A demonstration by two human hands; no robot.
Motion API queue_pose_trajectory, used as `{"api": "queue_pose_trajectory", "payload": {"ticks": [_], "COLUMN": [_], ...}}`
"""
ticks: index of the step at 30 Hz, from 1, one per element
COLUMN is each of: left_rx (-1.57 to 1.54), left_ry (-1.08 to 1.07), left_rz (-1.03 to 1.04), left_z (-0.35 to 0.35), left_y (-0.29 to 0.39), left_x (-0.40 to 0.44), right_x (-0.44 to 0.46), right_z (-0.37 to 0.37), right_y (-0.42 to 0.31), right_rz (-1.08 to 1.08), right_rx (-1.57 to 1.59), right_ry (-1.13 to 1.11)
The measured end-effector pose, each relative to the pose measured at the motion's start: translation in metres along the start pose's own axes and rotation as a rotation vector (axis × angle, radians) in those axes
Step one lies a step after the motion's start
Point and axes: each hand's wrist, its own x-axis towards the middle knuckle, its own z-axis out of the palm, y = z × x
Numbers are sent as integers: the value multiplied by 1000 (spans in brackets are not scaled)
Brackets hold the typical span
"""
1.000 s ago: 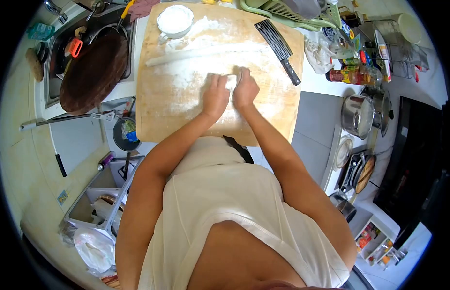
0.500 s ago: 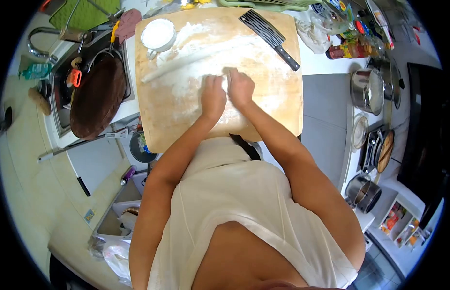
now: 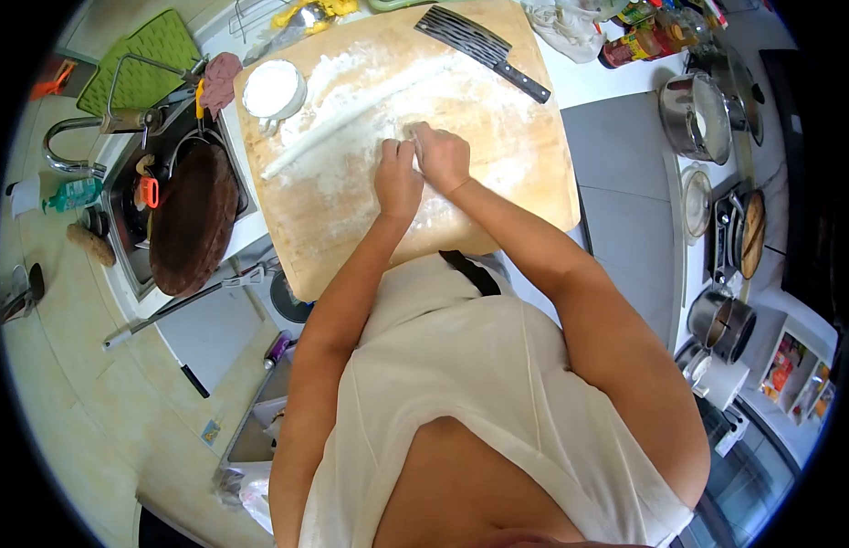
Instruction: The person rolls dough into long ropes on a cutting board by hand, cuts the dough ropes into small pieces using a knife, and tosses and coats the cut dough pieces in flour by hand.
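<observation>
My left hand and my right hand meet over the middle of a floured wooden board. Both have their fingers closed on a small whitish piece of dough, mostly hidden between them. Beyond my hands, a long, slender white roll lies slantwise in scattered flour; whether it is dough or a floured rod, I cannot tell. A white cup full of flour stands at the board's far left. A cleaver with a black handle lies at the far right.
On the left, a dark round lid or pan leans over the sink by the faucet. Bottles and a white cloth or bag stand beyond the cleaver. A steel pot sits farther right.
The whole view has shifted and turned slightly, showing more of the sink side. My hands have come closer together, the right one nearer the left, over the same part of the board.
</observation>
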Motion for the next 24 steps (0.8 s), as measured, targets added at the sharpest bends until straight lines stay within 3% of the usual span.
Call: {"api": "queue_pose_trajectory", "payload": {"ticks": [1, 4, 6, 8, 10, 13, 14, 16, 19, 22, 24], "left_rx": [-5, -153, -292, -278, -105, 75, 79, 90, -66, -255, -330], "left_ry": [-16, 228, 134, 82, 58, -81, -99, -130, 192, 164, 159], "left_rz": [-16, -247, -443, -460, -310, -13, 19, 80, -35, -330, -387], "left_z": [-2, 3, 23, 25, 9, -11, -8, 1, 15, 30, 35], "left_y": [0, 13, -8, -16, -10, 9, 9, 7, 8, 3, -4], "left_x": [2, 8, 22, 32, 40, 23, 18, 9, 8, 22, 39], "right_x": [7, 47, 71, 80, 74, 33, 19, 7, 32, 73, 78], "right_z": [7, 30, 34, 27, 21, 2, -3, 2, 16, 25, 25], "right_y": [5, 22, 17, 7, 3, -2, -6, 9, 21, 19, 14], "right_rz": [-68, -188, -175, 10, 198, 242, 308, 127, -12, 6, 100], "right_rx": [-31, -79, -68, 66, 336, 540, 327, 132, -35, -51, 99], "right_ry": [39, 160, 266, 109, -27, 69, 44, 112, 195, 279, 177]}}
